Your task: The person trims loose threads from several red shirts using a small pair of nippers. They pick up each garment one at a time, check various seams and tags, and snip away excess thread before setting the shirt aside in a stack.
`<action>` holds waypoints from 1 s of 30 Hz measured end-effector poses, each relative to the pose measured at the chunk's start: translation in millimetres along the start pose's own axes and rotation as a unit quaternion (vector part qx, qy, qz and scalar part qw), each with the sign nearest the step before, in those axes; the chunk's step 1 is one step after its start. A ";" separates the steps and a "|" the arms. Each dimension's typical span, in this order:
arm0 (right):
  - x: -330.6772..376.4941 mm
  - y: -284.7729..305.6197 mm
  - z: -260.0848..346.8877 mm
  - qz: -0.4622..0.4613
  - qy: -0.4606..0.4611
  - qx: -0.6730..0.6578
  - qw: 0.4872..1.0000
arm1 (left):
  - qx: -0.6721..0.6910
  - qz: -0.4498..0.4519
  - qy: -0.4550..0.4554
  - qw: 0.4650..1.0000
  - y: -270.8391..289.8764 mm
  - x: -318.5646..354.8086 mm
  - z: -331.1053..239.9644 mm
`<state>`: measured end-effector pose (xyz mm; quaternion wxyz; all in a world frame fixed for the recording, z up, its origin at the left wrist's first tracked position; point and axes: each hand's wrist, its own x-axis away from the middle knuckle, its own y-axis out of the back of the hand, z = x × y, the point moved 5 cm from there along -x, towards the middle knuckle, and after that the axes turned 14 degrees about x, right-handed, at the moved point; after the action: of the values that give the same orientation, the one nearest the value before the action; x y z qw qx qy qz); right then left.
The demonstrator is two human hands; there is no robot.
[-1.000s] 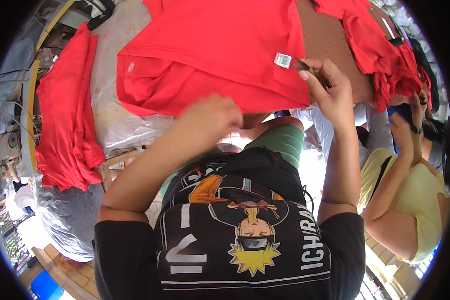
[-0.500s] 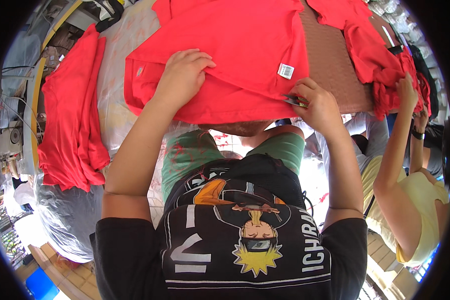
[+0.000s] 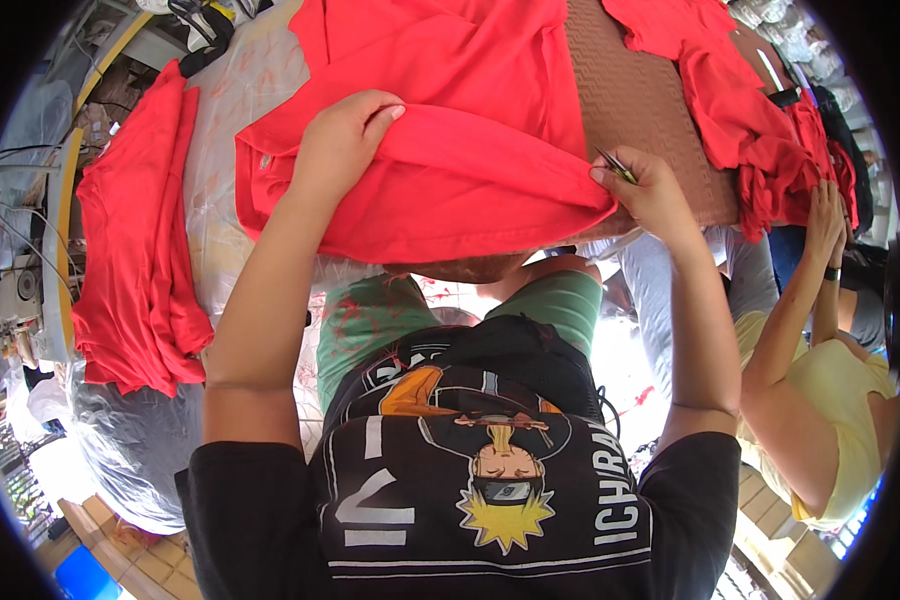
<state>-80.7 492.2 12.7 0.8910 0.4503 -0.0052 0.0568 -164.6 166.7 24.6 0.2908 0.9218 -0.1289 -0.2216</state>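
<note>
A red shirt (image 3: pixel 450 60) is spread on the table in front of me, and its near part is folded up into a raised band. My left hand (image 3: pixel 338 145) is closed on the top edge of that band, thumb on the cloth. My right hand (image 3: pixel 655 195) pinches the band's right corner with thumb and fingertips. In the same hand sit small thread snips (image 3: pixel 620 167), their dark points sticking out to the upper left. The rest of the tool is hidden by the fingers.
A stack of red garments (image 3: pixel 135 240) hangs over the table's left side, by a machine (image 3: pixel 25 285). Clear plastic covers the left tabletop; brown quilted cloth (image 3: pixel 645 100) covers the right. A co-worker's hands (image 3: pixel 825 215) touch more red cloth (image 3: pixel 720 110) at far right.
The shirt's near edge has been lifted and turned, hiding the white label. My right hand has risen slightly with the snips, now pinching the corner. The co-worker's hands have come together lower down.
</note>
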 end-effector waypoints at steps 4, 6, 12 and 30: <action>-1.0 -9.4 -13.4 -0.052 -0.031 0.019 0.998 | -0.069 -0.059 -0.088 0.992 -12.4 3.8 -23.5; 5.8 2.4 5.4 -0.092 -0.083 0.080 0.989 | -0.002 -0.008 -0.060 0.998 -20.5 12.3 -38.9; 10.9 6.8 26.0 -0.198 -0.007 -0.053 0.979 | -0.006 0.088 -0.023 0.996 -39.4 24.7 -44.9; 16.9 1.4 5.8 -0.176 -0.039 -0.089 0.980 | 0.267 0.395 0.090 0.874 -11.7 45.2 -72.1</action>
<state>-63.8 490.0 18.3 0.9229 0.3645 0.0345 -0.1193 -89.3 194.1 55.4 0.1070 0.8528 -0.5097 0.0387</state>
